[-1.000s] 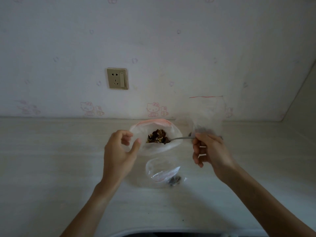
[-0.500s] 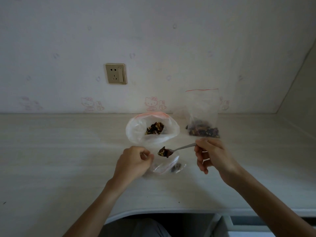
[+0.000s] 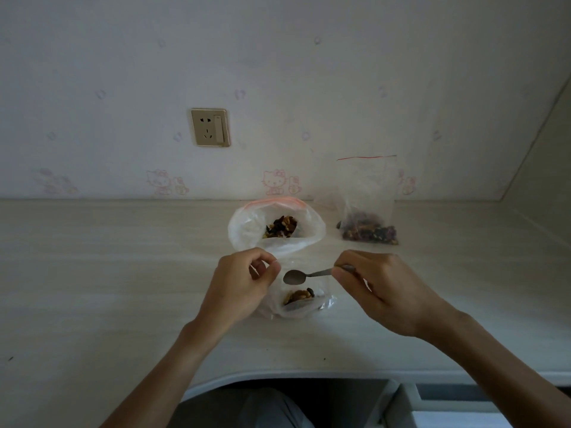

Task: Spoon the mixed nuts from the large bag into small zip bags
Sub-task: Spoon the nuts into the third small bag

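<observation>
A large clear bag (image 3: 247,230) with a pink zip rim stands open on the desk, mixed nuts (image 3: 281,227) showing inside. In front of it lies a small clear zip bag (image 3: 296,307) holding a little heap of nuts. My left hand (image 3: 241,285) pinches that small bag's upper edge and holds its mouth open. My right hand (image 3: 380,288) grips the handle of a metal spoon (image 3: 295,276). The spoon's bowl is empty and hovers just above the small bag's mouth.
A filled small zip bag (image 3: 367,223) with a red seal stands against the wall at the right. A wall socket (image 3: 210,127) sits above the desk. The desk's front edge (image 3: 309,373) curves inward near my body, with a drawer unit (image 3: 448,406) below right.
My right hand carried a spoonful from the large bag to the small bag; the spoon is now empty and more nuts lie in the small bag. My left hand moved down and took its edge.
</observation>
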### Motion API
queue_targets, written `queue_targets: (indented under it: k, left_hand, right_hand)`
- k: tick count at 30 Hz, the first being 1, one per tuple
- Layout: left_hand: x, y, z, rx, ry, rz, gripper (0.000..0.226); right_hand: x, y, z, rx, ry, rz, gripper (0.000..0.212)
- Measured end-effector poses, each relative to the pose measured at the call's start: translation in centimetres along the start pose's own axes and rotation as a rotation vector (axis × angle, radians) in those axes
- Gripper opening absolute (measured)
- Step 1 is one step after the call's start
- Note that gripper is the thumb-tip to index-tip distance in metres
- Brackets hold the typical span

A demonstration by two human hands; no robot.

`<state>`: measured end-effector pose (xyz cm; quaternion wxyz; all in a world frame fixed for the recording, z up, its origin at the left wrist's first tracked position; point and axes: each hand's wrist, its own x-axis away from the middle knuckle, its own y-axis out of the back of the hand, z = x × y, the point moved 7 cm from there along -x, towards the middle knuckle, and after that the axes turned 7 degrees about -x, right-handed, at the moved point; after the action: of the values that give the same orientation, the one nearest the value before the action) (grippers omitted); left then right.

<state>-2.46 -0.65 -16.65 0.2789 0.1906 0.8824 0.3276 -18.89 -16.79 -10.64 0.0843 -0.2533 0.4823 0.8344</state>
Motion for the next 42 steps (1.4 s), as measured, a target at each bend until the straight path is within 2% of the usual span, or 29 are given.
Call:
queue_targets:
  k: [3, 10, 14, 18, 22, 26, 29, 32, 34, 37, 40, 42]
  left_hand:
    - [0.0, 0.1, 0.3, -0.021, 0.001, 0.002, 0.007]
    - [-0.1, -0.1, 1.2, 0.021, 0.039, 0.023, 0.007]
    - [-0.6, 0.3, 1.7, 0.051, 0.055, -0.008, 0.014]
    - [-1.8, 1.1, 2.1, 0.052, 0.050, -0.063, 0.015]
    - [-3.5, 2.3, 1.4, 0.076, -0.002, -0.151, 0.014]
    - [-5.6, 3.9, 0.5, 0.046, -0.054, -0.353, 0.013]
    - [-7.5, 4.2, 0.2, -0.139, -0.072, -0.455, 0.040]
    - [-9.9, 2.7, 1.5, -0.256, 0.035, -0.311, 0.075]
    - [-11.2, 1.3, 2.8, -0.260, 0.127, -0.176, 0.085]
    - [-12.3, -0.1, 4.0, -0.263, 0.197, -0.080, 0.074]
    - [-12.4, -0.4, 4.3, -0.263, 0.197, -0.106, 0.037]
    - [-12.2, -0.5, 4.1, -0.248, 0.165, -0.140, 0.021]
  right_hand:
    - [0.0, 0.6, -0.6, -0.144, -0.041, -0.075, 0.032]
    - [0.2, -0.1, -6.2, -0.732, -0.470, -0.329, 0.040]
    - [-0.5, -1.5, -7.7, -0.881, -0.600, -0.414, 0.039]
    - [-2.1, -2.4, -9.0, -0.906, -0.687, -0.445, 0.037]
    - [-4.1, -2.4, -9.7, -0.745, -0.667, -0.481, 0.037]
    - [-5.9, -2.3, -9.5, -0.423, -0.531, -0.455, 0.040]
    - [-6.5, -2.6, -9.0, -0.120, -0.428, -0.401, 0.037]
    - [-7.1, -2.9, -8.6, 0.111, -0.362, -0.362, 0.033]
    - [-7.4, -3.2, -8.7, 0.195, -0.334, -0.355, 0.032]
    - [-8.0, -4.1, -8.7, 0.311, -0.300, -0.304, 0.031]
    - [-8.4, -5.0, -8.5, 0.419, -0.259, -0.252, 0.027]
    - [-9.0, -5.5, -7.8, 0.485, -0.209, -0.218, 0.022]
